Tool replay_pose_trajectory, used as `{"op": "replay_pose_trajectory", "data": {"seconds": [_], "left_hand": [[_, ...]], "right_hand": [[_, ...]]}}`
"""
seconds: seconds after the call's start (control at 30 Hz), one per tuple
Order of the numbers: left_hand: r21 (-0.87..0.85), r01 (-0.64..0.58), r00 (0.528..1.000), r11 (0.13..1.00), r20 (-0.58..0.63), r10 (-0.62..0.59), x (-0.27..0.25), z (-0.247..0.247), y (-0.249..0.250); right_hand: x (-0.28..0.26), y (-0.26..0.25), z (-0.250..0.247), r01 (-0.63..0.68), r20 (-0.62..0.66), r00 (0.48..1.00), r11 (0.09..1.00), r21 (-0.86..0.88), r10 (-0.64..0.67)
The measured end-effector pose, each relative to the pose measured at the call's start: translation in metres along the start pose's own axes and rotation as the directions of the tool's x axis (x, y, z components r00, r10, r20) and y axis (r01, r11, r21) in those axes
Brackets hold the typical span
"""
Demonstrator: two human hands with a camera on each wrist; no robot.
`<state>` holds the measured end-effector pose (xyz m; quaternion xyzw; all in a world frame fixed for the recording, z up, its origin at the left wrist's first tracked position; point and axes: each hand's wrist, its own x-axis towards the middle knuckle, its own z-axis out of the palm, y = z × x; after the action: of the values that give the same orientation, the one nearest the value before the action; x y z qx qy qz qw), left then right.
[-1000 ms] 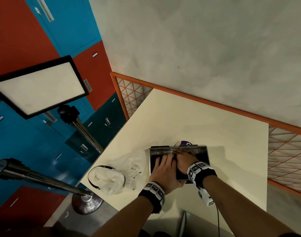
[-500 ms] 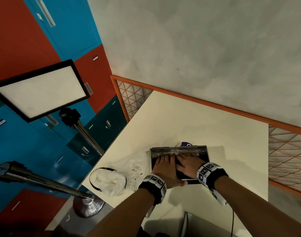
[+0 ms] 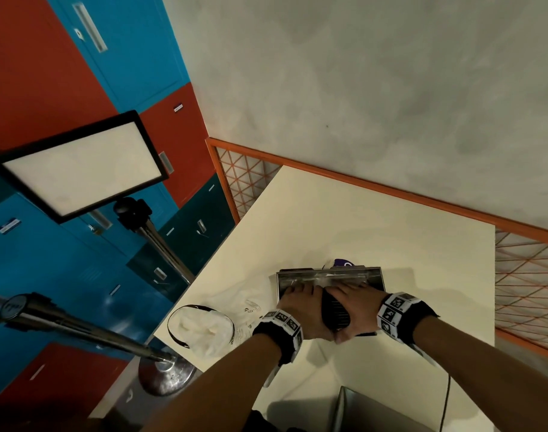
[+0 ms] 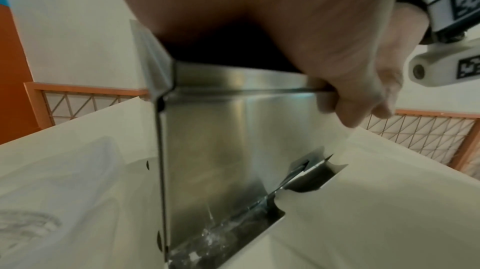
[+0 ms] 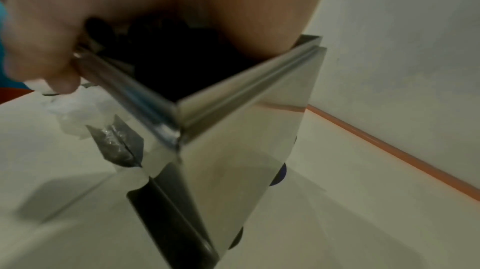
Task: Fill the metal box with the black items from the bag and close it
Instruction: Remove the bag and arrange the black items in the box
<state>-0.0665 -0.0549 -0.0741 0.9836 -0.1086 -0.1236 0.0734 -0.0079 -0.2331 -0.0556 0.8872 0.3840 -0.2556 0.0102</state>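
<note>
The shiny metal box (image 3: 329, 273) stands open on the cream table (image 3: 360, 219). Black items (image 3: 335, 313) fill it to the rim and show as a dark mass (image 5: 168, 64) under my palm in the right wrist view. My left hand (image 3: 297, 307) lies flat on the left half of them, fingers stretched toward the back wall. My right hand (image 3: 355, 302) presses flat on the right half beside it. Both thumbs meet at the front rim; the right thumb (image 4: 358, 97) hangs over it. The box's side (image 4: 221, 150) and corner (image 5: 233, 140) mirror the table.
A white bag (image 3: 204, 328) with a black-edged mouth lies left of the box. A purple object (image 3: 343, 263) peeks out behind the box. A grey metal piece (image 3: 369, 413) sits at the near table edge. A light panel (image 3: 79, 169) stands beyond the table's left edge.
My right hand has slid off the left one and now lies beside it. Both hands have flattened and reached farther toward the box's back wall.
</note>
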Motion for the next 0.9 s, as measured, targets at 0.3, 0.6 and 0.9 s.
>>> {"op": "replay_pose_trajectory", "data": {"seconds": [0.3, 0.6, 0.9], "left_hand": [[0.040, -0.072, 0.984, 0.997, -0.161, 0.078, -0.014, 0.000, 0.001], [0.021, -0.074, 0.973, 0.997, -0.216, 0.077, -0.020, 0.005, 0.004], [0.024, -0.040, 0.977, 0.999, -0.210, 0.044, -0.019, 0.003, 0.007]], "right_hand": [[0.001, -0.018, 0.001, -0.070, -0.051, 0.996, 0.996, -0.047, 0.067], [-0.009, -0.035, 0.000, -0.120, -0.093, 0.990, 0.986, -0.116, 0.110], [-0.008, -0.024, -0.014, 0.020, -0.129, 0.991, 0.994, -0.105, -0.033]]}}
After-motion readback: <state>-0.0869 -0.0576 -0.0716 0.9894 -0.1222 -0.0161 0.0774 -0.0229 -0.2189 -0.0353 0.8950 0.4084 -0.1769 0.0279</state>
